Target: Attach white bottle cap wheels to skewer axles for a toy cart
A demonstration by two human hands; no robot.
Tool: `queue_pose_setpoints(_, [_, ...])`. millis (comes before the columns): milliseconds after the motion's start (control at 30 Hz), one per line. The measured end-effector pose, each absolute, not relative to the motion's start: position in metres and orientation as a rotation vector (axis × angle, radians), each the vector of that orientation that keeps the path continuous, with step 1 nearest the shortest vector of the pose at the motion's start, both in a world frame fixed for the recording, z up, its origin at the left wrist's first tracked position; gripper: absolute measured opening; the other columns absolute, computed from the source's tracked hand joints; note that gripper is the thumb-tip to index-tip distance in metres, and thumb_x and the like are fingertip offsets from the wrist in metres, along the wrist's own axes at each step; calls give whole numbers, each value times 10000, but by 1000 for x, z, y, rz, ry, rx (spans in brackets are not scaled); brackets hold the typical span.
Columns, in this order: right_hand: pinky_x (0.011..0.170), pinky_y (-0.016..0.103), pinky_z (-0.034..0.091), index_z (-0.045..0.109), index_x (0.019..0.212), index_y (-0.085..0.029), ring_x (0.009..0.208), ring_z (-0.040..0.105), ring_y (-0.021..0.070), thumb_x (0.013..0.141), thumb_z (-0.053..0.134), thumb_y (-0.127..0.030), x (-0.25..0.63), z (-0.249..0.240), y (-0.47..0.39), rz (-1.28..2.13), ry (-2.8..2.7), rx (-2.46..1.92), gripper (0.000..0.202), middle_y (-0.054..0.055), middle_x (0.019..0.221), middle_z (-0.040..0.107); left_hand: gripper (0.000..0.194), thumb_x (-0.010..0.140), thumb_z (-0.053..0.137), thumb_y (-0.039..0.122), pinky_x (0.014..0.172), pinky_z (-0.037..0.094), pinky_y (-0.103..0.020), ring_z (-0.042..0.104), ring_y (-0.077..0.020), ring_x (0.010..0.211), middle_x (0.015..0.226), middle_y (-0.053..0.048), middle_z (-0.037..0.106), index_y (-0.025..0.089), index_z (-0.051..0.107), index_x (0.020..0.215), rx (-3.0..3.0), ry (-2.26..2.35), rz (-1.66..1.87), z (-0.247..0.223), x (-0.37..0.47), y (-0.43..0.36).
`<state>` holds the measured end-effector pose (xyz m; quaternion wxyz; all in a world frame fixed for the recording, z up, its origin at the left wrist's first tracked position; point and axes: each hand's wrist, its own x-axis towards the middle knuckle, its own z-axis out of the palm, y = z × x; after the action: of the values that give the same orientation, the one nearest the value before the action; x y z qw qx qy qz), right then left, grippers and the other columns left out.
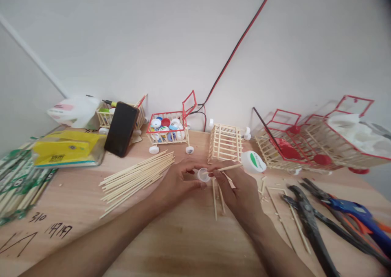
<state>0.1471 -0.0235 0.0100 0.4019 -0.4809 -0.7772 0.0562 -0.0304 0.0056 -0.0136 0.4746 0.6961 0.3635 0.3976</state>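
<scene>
At the middle of the table my left hand [180, 181] is closed around a small translucent cup [203, 174], thumb and fingers on its sides. My right hand [236, 187] pinches a thin wooden stick [229, 168], whose left end reaches into the cup's mouth. What the cup contains is too small to make out. Two loose sticks [214, 199] lie on the table just below the cup, beside my right hand. Behind the hands stands a small cart frame made of sticks [225, 142], with white wheels at its upper corners.
A stick pile [137, 181] lies left of my hands. Along the wall stand a stick cart holding bottle caps [168, 128], a phone [121, 129] and red-trimmed carts [281, 142]. Black-handled pliers [308, 224] and a blue glue gun [351, 212] lie at right; a yellow packet [69, 148] at left.
</scene>
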Motion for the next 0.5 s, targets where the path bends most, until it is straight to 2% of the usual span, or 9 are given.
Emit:
queue_pose_setpoints(200, [742,349,494,658,796,-201,776,679,214,912,460,-213,147,11,-24,109,-1982,-1188,231,57,781,734,348,707,742,238,908,450,-330,616,-214,1018,1082,-26,702,234,694,1051,1640,883,927,-18,-30,7])
queue_pose_setpoints(500, [724,342,483,661,801,-183,777,652,215,909,467,-221,149,9,-26,95,-1959,-1195,224,74,778,714,372,708,745,201,968,424,-337,589,-207,1092,1149,-33,673,245,689,1072,1711,806,953,-18,-31,8])
